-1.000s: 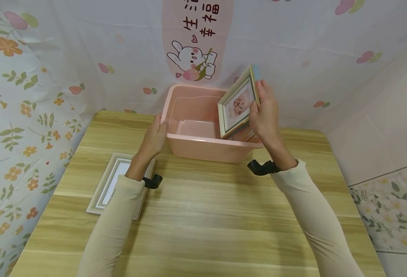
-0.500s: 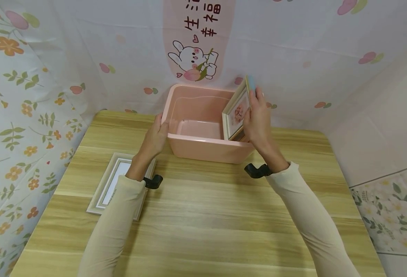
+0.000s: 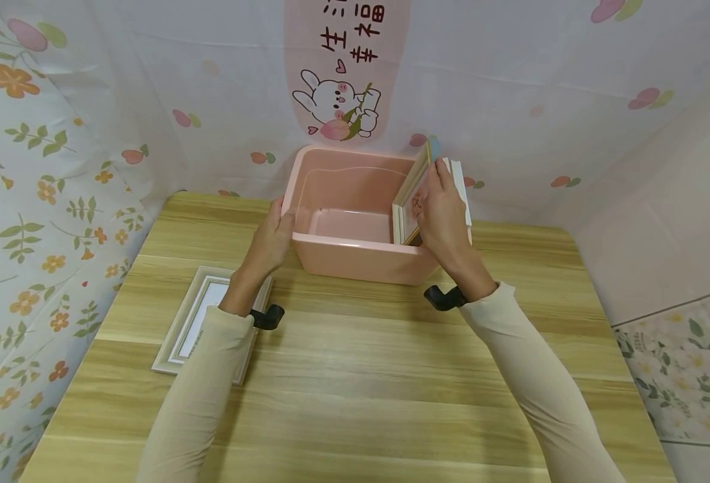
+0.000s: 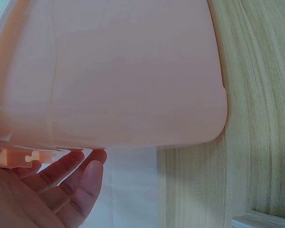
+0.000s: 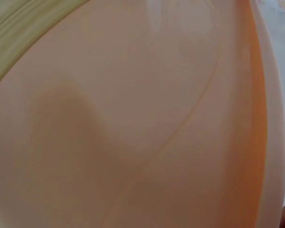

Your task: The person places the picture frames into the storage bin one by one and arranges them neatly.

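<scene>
A pink plastic bin (image 3: 364,258) stands at the back of the table. My left hand (image 3: 273,235) grips its left rim; in the left wrist view the fingers (image 4: 88,185) curl up at the bin's edge. At the right end my right hand (image 3: 447,218) holds a picture frame (image 3: 409,194) with a pink flower print, tilted and partly down in the bin. A light blue corner shows above the fingers. Right of that hand a white frame edge (image 3: 460,188) sticks up past the rim. The right wrist view is filled by the bin wall (image 5: 133,118), and what the hand holds is out of sight there.
A silver-white picture frame (image 3: 176,345) lies flat on the wooden table (image 3: 379,376) at the left, partly under my left forearm. A printed cloth (image 3: 210,80) hangs close behind the bin.
My right hand has moved left and slightly down, lowering the flower-print frame further into the bin. The white frame edge has come into view on its right. My left hand stays put.
</scene>
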`<state>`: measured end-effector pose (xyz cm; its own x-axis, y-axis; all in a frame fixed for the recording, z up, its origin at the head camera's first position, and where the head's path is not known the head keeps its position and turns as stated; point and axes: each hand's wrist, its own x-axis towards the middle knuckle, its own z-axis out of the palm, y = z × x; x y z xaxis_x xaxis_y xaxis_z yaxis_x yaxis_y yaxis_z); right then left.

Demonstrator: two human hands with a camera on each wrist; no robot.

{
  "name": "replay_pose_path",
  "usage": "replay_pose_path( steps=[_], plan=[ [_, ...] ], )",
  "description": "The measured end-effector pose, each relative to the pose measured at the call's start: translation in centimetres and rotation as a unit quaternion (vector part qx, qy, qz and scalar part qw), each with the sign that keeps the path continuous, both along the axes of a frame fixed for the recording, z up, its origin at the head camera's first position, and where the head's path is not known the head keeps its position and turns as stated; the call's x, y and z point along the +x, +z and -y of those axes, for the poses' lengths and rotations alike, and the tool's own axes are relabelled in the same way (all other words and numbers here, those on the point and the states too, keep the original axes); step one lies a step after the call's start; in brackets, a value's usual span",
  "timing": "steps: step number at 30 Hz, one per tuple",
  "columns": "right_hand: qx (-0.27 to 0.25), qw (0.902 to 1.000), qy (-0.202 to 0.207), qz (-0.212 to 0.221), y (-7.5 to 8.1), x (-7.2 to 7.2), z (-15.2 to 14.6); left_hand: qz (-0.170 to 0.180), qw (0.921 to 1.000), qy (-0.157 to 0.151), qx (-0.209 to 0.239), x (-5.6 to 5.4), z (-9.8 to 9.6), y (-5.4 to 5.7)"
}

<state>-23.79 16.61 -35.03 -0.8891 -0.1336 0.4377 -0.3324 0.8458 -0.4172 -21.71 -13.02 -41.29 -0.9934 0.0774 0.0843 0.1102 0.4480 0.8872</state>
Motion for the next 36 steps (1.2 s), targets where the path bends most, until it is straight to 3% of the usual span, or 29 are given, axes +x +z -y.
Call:
replay_pose_path(
  steps=[7,15,22,32,36],
  plan=[
    [0.039,0.9991,-0.007,-0.015,-0.6,-0.3,-0.2,-0.003,1.0,0.005,-0.001,0.0,-0.1,0.0],
    [0.103,0.9931,-0.048,0.026,-1.1,-0.4,0.0,0.0,1.0,0.005,-0.005,0.1,0.0,0.1],
    [0.21,0.9736,-0.061,0.066,-1.3,-0.6,0.5,-0.001,1.0,0.005,-0.001,0.0,-0.1,0.1],
    [0.273,0.9484,-0.065,0.148,-1.0,-0.8,0.7,-0.007,1.0,0.001,0.002,0.0,-0.1,0.1],
    [0.247,0.9562,-0.059,0.145,-0.7,-0.6,0.4,-0.007,1.0,0.002,0.002,0.0,-0.1,0.0]
  ],
)
